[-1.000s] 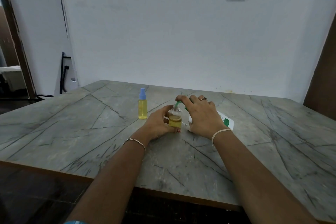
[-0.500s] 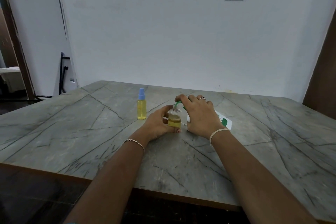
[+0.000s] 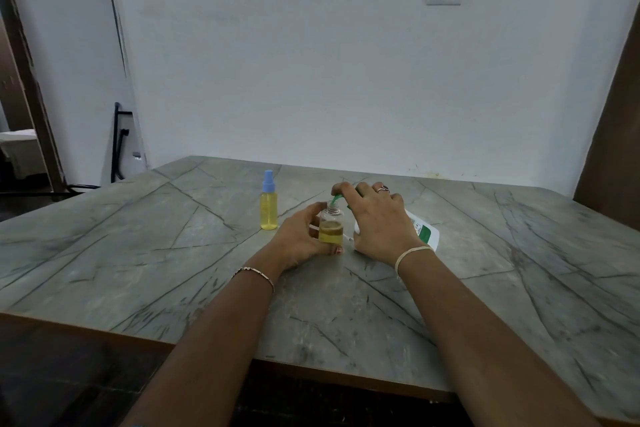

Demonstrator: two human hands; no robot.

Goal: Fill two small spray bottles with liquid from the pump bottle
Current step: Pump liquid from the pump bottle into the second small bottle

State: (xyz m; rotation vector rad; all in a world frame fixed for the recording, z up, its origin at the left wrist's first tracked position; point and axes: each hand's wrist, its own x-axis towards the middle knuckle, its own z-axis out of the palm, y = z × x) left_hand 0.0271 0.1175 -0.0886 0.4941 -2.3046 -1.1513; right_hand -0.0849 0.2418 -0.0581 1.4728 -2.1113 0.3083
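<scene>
While topping up the second spray bottle (image 3: 330, 227), roughly half full of yellow liquid: gripped upright on the worktop (image 3: 138, 253) by the left hand (image 3: 304, 236), with the right hand (image 3: 377, 222) curled over the pump bottle (image 3: 424, 230), green spout (image 3: 336, 199) at its open neck. Blue-capped spray bottle (image 3: 269, 208) full, standing just left. Next: more presses, spout centred, then refit the sprayer.

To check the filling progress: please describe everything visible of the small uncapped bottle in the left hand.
The small uncapped bottle is clear, plastic by its look, with a round body and a bare threaded neck. Yellow liquid fills roughly its lower half. It stands upright on the grey table. The left hand grips it from its left side. The green spout of the pump bottle reaches its mouth.
</scene>
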